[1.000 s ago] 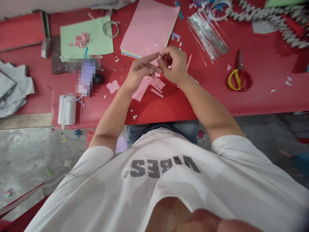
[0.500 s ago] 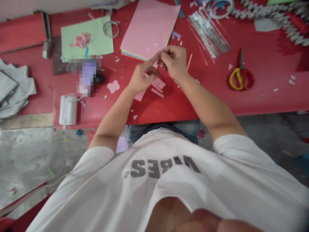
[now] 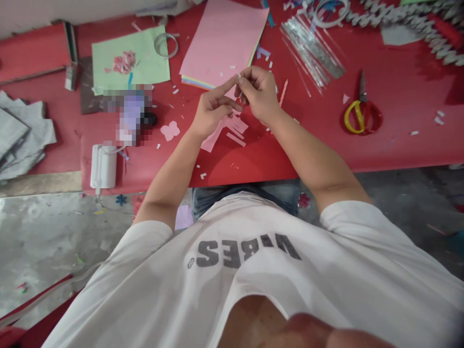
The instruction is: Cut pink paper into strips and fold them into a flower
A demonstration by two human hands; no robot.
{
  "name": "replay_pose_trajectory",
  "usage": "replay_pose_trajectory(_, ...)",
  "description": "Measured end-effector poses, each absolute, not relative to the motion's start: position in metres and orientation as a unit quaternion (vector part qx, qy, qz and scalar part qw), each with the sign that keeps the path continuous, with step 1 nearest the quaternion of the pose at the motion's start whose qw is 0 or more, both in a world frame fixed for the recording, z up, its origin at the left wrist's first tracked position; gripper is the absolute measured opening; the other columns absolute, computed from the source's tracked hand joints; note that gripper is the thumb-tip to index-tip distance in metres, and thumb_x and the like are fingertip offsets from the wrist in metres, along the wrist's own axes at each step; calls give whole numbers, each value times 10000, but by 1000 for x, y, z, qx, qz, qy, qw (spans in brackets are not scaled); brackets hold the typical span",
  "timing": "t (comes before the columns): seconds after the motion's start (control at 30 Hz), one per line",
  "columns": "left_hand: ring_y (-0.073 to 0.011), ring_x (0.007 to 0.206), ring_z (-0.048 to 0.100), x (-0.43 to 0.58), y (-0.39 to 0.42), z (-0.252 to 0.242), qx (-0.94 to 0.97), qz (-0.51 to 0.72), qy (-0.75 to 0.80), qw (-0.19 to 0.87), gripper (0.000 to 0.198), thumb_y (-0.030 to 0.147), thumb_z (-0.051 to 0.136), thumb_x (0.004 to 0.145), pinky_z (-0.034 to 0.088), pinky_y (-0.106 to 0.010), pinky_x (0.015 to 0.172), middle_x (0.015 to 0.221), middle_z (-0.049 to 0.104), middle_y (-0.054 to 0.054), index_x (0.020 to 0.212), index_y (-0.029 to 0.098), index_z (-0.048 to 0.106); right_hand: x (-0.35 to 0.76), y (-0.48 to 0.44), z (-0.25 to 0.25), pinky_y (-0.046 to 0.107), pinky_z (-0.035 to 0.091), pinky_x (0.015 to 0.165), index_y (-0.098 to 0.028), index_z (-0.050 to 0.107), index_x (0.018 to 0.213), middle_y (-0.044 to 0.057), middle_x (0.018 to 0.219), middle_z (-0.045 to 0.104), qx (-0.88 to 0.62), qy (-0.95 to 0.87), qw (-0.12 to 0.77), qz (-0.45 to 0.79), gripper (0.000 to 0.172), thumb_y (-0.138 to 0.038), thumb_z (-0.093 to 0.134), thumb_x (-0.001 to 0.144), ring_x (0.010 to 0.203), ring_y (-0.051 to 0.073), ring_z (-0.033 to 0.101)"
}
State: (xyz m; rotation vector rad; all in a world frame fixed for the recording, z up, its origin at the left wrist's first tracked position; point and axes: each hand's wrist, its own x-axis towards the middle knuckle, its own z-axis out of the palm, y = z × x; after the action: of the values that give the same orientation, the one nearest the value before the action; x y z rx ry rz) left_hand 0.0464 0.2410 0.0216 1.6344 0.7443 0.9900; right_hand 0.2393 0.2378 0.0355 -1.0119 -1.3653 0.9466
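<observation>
My left hand point(image 3: 214, 110) is over the red table, its index finger stretched toward the fingers of my right hand and its other fingers apart. Thumb and fingers of my right hand point(image 3: 259, 94) are pinched together around something small and pale that I cannot make out. Both hands meet just in front of a stack of coloured paper point(image 3: 224, 41) with a pink sheet on top. Beneath them lie pink paper strips point(image 3: 236, 139) and a larger pink piece point(image 3: 210, 140). A pink twisted stick point(image 3: 283, 93) rests beside my right hand.
Yellow-and-red scissors point(image 3: 358, 117) and clear plastic strips point(image 3: 311, 50) lie to the right. On the left are a green sheet point(image 3: 152, 63) with pink scraps, a tape roll point(image 3: 174, 46), a pink cut-out point(image 3: 170, 130), a blurred phone point(image 3: 132, 116) and a white power bank point(image 3: 103, 166).
My left hand has shifted slightly left, and its lower fingers have moved. My right hand has moved slightly left, still pinched. The small pale thing at its fingertips shows more.
</observation>
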Motion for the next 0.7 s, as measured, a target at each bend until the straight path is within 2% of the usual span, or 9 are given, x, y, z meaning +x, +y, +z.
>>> replay_pose_trajectory(0.1, -252, 899, 827, 46, 243, 20, 659, 432, 312, 531, 536, 494, 750, 988, 656, -392, 821, 874, 805, -30, 1478, 277, 760, 238, 236, 36, 380, 556, 592, -319, 583, 876, 17, 813, 727, -449, -582, 542, 408, 547, -850, 685, 961, 598, 203, 596)
replay_pose_trajectory(0.2, -272, 929, 827, 46, 242, 21, 638, 452, 327, 530, 574, 625, 740, 981, 646, -419, 839, 881, 792, -39, 1430, 270, 786, 237, 236, 35, 404, 544, 605, -331, 563, 881, 15, 817, 709, -433, -586, 540, 422, 587, -907, 667, 921, 606, 214, 591)
replay_pose_trajectory(0.4, -304, 1177, 787, 47, 235, 31, 659, 426, 378, 492, 672, 826, 659, 992, 618, -483, 970, 920, 797, -58, 1387, 303, 807, 235, 233, 36, 443, 511, 610, -356, 566, 876, -1, 767, 648, -409, -609, 523, 434, 495, -834, 694, 903, 589, 224, 527)
replay_pose_trajectory(0.47, -290, 1174, 767, 46, 235, 30, 661, 422, 383, 488, 691, 877, 616, 992, 605, -498, 996, 931, 804, -55, 1356, 322, 808, 234, 231, 38, 447, 514, 619, -359, 555, 867, -7, 740, 622, -415, -611, 512, 439, 501, -837, 703, 893, 591, 227, 515)
replay_pose_trajectory(0.6, -240, 1034, 753, 42, 239, 22, 637, 446, 376, 504, 707, 911, 559, 996, 609, -487, 941, 1052, 822, -55, 1304, 305, 755, 233, 226, 42, 433, 523, 625, -352, 540, 843, -13, 711, 613, -424, -614, 491, 450, 522, -838, 722, 896, 598, 225, 519)
replay_pose_trajectory(0.7, -242, 1138, 740, 40, 242, 21, 667, 390, 396, 496, 757, 956, 430, 1006, 608, -477, 975, 948, 816, -45, 1304, 339, 751, 233, 225, 42, 420, 530, 610, -342, 538, 835, -17, 706, 631, -429, -612, 485, 455, 534, -833, 738, 901, 588, 220, 535)
